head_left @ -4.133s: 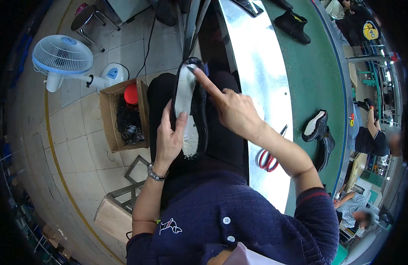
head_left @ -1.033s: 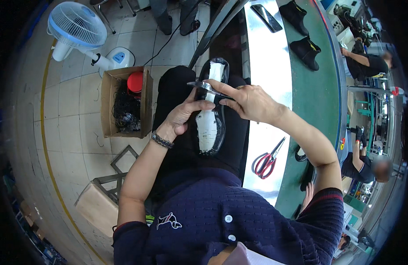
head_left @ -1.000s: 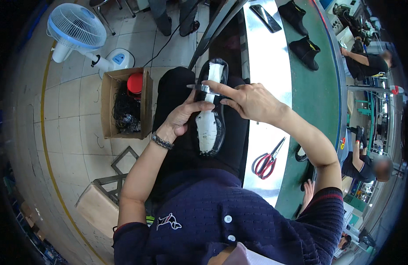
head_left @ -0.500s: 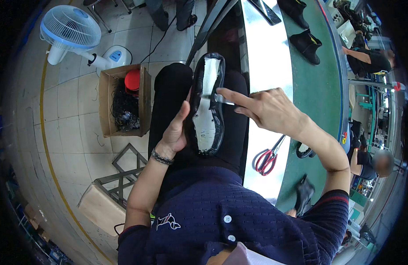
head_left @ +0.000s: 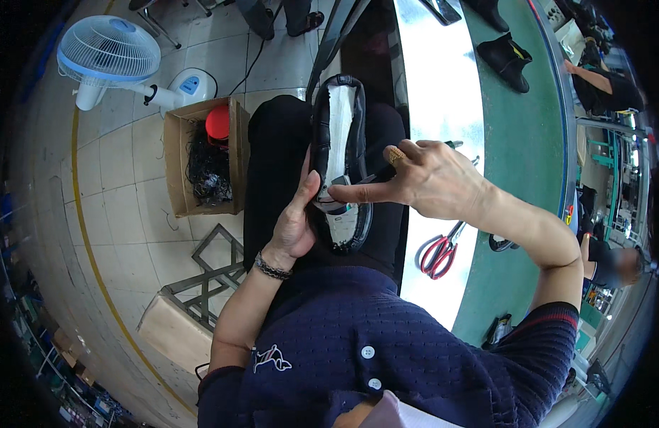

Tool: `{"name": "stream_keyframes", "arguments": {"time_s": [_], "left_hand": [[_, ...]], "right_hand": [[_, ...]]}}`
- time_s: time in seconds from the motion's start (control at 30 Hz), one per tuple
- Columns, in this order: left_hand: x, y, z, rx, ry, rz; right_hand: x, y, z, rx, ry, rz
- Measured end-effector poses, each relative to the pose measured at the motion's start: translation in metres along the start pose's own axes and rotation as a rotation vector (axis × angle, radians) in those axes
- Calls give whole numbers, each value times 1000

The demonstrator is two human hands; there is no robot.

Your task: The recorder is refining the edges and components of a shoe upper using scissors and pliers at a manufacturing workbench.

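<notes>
A black shoe upper [head_left: 361, 160], with its edge folded around a pale insole [head_left: 338, 132], lies bottom up across my lap. My left hand [head_left: 295, 227] is closed around its left side, thumb along the edge near the lower part. My right hand [head_left: 438, 182] is closed on a hand tool [head_left: 338, 204] with a metal head and a dark handle. Its index finger stretches along the tool, and the head rests on the lower half of the shoe's bottom. My fingers hide much of the tool, so I cannot tell its exact kind.
Red-handled scissors [head_left: 439, 255] lie on the metal bench strip [head_left: 450, 93] at my right. Beyond it, a black ankle boot [head_left: 505, 62] stands on the green belt [head_left: 525, 185]. A cardboard box [head_left: 171, 157], a fan [head_left: 110, 53] and a stool [head_left: 174, 324] are at my left.
My right hand has moved the tool down the shoe toward me, from its middle to its lower half. The left thumb has shifted onto the shoe's edge.
</notes>
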State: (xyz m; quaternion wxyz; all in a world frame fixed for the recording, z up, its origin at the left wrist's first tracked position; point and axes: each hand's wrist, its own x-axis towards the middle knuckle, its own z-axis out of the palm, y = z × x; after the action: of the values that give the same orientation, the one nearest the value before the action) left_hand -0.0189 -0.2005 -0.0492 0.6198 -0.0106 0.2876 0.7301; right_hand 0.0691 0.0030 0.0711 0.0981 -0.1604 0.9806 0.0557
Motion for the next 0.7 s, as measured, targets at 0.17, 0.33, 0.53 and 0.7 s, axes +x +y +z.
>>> {"name": "stream_keyframes", "arguments": {"time_s": [0.17, 0.33, 0.53, 0.7], "left_hand": [[3, -3, 12, 51, 55, 55], [-1, -2, 6, 273, 133, 113], [0, 3, -8, 143, 68, -11], [0, 6, -11, 247, 89, -35]], "right_hand": [[3, 6, -12, 77, -8, -21], [8, 0, -51, 127, -355, 19], [32, -6, -39, 427, -30, 94], [37, -9, -22, 169, -265, 72]]}}
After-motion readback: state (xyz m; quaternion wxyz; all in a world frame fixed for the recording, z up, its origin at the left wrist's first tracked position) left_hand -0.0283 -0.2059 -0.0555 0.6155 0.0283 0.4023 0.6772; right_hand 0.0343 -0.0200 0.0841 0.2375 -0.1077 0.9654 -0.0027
